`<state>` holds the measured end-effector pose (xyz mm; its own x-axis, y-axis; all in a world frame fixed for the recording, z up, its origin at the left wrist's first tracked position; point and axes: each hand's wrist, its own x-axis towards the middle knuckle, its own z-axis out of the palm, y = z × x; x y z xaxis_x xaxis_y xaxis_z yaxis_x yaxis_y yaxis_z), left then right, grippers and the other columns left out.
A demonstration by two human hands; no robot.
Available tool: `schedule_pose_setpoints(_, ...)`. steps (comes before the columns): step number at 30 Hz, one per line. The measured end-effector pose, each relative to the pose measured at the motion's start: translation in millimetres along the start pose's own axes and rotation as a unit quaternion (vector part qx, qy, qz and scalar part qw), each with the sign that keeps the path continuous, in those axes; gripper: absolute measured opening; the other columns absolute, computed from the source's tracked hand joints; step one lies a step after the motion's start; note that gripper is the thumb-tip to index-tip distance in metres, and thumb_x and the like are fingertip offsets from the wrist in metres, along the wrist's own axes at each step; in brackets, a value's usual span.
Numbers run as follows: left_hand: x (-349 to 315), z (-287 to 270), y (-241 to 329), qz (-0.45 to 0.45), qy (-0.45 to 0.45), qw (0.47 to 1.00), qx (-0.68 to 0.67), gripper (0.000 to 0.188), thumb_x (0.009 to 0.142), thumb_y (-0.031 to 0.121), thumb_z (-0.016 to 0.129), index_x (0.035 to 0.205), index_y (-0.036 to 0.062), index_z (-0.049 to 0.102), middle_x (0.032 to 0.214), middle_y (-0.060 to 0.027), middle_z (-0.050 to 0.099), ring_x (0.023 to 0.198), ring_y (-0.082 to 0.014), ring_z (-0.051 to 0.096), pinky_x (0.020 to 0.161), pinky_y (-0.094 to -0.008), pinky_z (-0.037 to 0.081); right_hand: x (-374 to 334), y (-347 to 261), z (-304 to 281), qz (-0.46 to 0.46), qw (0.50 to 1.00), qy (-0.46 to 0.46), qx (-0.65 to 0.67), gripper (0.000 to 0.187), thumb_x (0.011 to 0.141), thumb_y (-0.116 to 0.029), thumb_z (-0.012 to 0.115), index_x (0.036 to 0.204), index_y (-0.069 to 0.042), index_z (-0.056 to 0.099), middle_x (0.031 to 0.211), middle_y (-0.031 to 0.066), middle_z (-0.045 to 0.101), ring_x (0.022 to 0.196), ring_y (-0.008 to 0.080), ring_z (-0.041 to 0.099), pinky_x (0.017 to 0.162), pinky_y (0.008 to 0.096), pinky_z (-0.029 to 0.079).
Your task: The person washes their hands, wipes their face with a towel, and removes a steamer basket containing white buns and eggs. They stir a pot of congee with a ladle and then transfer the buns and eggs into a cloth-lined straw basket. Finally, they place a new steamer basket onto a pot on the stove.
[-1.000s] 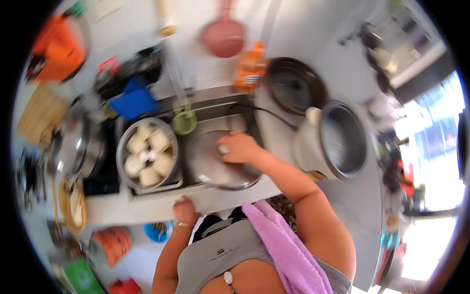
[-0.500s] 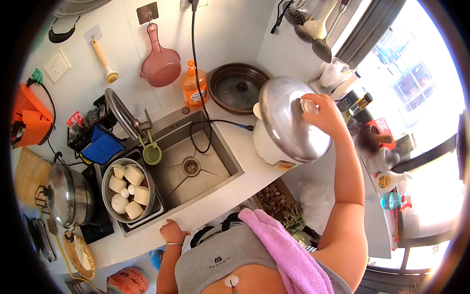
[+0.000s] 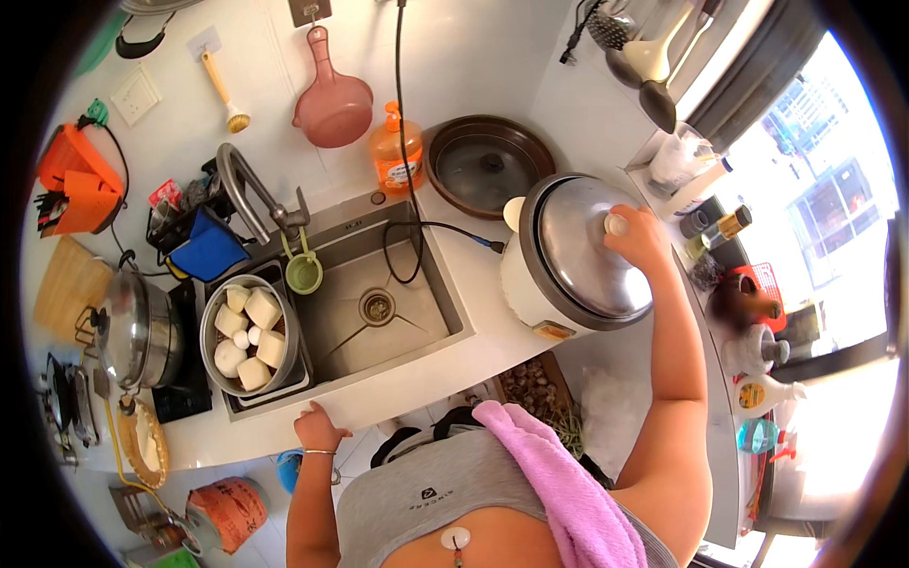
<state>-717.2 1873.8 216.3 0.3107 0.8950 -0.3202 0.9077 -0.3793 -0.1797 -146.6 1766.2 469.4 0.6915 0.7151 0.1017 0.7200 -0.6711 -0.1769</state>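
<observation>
My right hand (image 3: 636,239) is closed round the pale knob on the domed metal lid (image 3: 582,246) of a white rice cooker (image 3: 530,293). The lid sits over the cooker's mouth, and a grey rim shows along its left side. A black cord is plugged into the cooker's left side. My left hand (image 3: 320,431) is by the counter's front edge, thumb and forefinger apart, with nothing in it; whether it touches the edge I cannot tell. Further left, a grey pot (image 3: 210,360) holds several pale blocky pieces and small round white ones.
Between pot and cooker lies a steel sink (image 3: 379,341), with a faucet (image 3: 248,189) and a green ladle (image 3: 303,273). A brown round pan (image 3: 445,189) and an orange soap bottle (image 3: 393,156) stand behind. Bottles and jars line the window side. A lidded steel pot (image 3: 142,327) stands left.
My right hand has brought the lid down onto the cooker, so the grey rim now shows. My left hand has shifted slightly left. The whole view has also shifted a little.
</observation>
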Motion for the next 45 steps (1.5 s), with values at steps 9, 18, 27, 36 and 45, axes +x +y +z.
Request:
schedule_pose_setpoints(9,-1,-14,7,-0.010,-0.021,1.000,0.008,0.107,0.041,0.054,0.083,0.121,-0.0096,0.049,0.087,-0.0146,0.066,0.084,-0.0258,0.064,0.068,-0.0354,0.049,-3,-2,2,-0.014,1.000,-0.011,0.009,0.045,0.066,-0.027,0.065,0.109,-0.018,0.064,0.098,0.0136,0.058,0.092,0.0329,0.059,0.080,0.0406,0.048)
schedule_pose_setpoints(18,-4,-4,-5,0.000,-0.021,0.999,-0.046,0.062,0.048,0.047,0.084,0.086,0.0034,0.061,0.088,-0.0118,0.063,0.085,-0.0277,0.063,0.075,-0.0400,0.049,3,20,32,-0.053,0.999,-0.009,0.012,0.064,0.076,-0.032,0.067,0.128,0.000,0.049,0.130,0.0215,0.049,0.122,0.0341,0.046,0.102,0.0389,0.036)
schedule_pose_setpoints(27,-32,6,-51,0.137,0.067,0.972,-0.176,0.074,0.064,0.044,0.076,0.118,-0.0029,0.055,0.092,-0.0174,0.065,0.087,-0.0316,0.061,0.077,-0.0390,0.047,-101,-155,46,-0.183,0.969,0.031,0.161,0.036,0.088,-0.010,0.058,0.122,-0.003,0.055,0.117,0.0139,0.057,0.100,0.0270,0.055,0.089,0.0368,0.043)
schedule_pose_setpoints(36,-44,54,-354,-0.296,0.434,0.820,-0.229,0.080,0.070,0.031,0.073,0.134,-0.0007,0.038,0.143,-0.0266,0.028,0.134,-0.0406,0.024,0.108,-0.0509,0.020,-207,-320,105,-0.298,0.938,-0.155,0.080,0.038,0.076,-0.005,0.065,0.113,0.001,0.057,0.114,0.0192,0.058,0.105,0.0371,0.055,0.088,0.0422,0.044)
schedule_pose_setpoints(45,-54,162,-589,-0.573,0.364,0.245,-0.692,0.068,0.075,0.045,0.063,0.127,0.0040,0.047,0.134,-0.0230,0.041,0.127,-0.0382,0.033,0.096,-0.0557,0.037,-271,-420,113,-0.363,0.893,-0.265,0.007,0.042,0.075,-0.021,0.069,0.113,-0.004,0.059,0.108,0.0187,0.061,0.103,0.0367,0.055,0.087,0.0419,0.045)
